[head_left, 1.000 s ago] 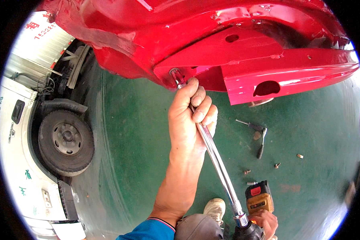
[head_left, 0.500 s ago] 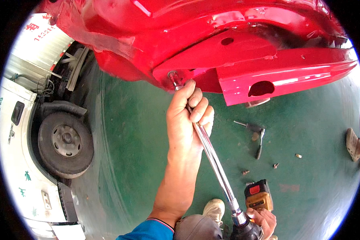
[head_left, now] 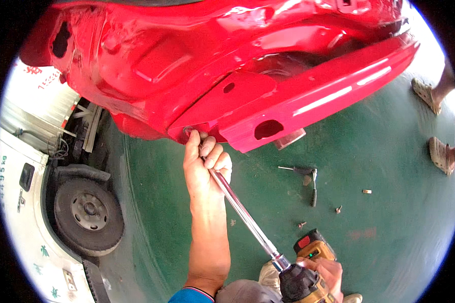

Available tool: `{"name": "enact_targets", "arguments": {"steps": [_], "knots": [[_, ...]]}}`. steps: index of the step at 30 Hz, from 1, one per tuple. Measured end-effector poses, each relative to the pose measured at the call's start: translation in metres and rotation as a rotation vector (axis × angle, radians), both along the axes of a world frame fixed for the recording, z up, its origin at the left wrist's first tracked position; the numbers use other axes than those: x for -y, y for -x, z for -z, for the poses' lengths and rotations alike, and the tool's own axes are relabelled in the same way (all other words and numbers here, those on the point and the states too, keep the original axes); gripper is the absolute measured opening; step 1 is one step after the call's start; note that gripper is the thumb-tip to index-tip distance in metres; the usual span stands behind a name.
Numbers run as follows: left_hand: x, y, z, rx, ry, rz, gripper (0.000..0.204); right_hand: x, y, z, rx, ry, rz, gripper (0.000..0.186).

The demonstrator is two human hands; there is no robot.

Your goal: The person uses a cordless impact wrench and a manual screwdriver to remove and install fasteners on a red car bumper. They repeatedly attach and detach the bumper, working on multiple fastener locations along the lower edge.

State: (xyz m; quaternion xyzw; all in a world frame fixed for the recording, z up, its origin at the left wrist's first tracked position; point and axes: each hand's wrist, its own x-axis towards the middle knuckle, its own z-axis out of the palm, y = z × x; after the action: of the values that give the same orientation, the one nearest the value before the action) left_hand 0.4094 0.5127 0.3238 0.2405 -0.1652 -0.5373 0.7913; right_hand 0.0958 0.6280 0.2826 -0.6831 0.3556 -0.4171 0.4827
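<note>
My left hand (head_left: 206, 164) is closed around the upper part of a long chrome extension bar (head_left: 245, 214), its fingertips close to the red vehicle body (head_left: 162, 65). The bar's far end meets the body's lower edge, mostly covered by my thumb and fingers. From there the bar slants down to the right into the chuck of a black and yellow cordless impact wrench (head_left: 296, 283). My right hand (head_left: 328, 275) is wrapped around the wrench's handle, just below its battery pack with a red patch. The trigger finger is only partly visible.
On the green floor (head_left: 167, 202) lie a ratchet (head_left: 315, 187), a screwdriver-like tool (head_left: 302, 170), bolts (head_left: 302, 225) and a small metal piece (head_left: 367, 191). A white truck with a black wheel (head_left: 89, 208) stands at left. Another person's sandalled feet (head_left: 441, 155) are at right.
My view has shifted, showing more of the red body. My left hand and the bar appear lower and further left, still at the body's edge. More of the wrench shows.
</note>
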Motion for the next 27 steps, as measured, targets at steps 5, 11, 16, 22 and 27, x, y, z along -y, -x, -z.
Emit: {"name": "enact_targets", "arguments": {"steps": [5,11,16,22,27], "knots": [[-0.022,0.039,0.002,0.048,-0.063,-0.074,0.026,0.015,0.060,0.031,-0.136,-0.082,-0.069,0.035],[-0.077,0.072,0.090,0.186,-0.451,-0.073,0.024,0.012,0.112,0.140,0.522,-0.760,-0.059,0.037],[-0.101,0.107,0.139,0.419,-0.575,0.153,0.025,-0.029,0.155,0.227,0.745,-1.275,-0.087,0.050],[-0.068,0.163,0.248,1.518,-0.559,0.553,0.017,-0.073,0.201,0.241,0.958,-1.223,0.243,0.050],[-0.025,0.233,0.315,1.837,-0.052,0.371,0.044,-0.063,0.229,0.243,0.834,-1.114,0.272,0.049]]}}
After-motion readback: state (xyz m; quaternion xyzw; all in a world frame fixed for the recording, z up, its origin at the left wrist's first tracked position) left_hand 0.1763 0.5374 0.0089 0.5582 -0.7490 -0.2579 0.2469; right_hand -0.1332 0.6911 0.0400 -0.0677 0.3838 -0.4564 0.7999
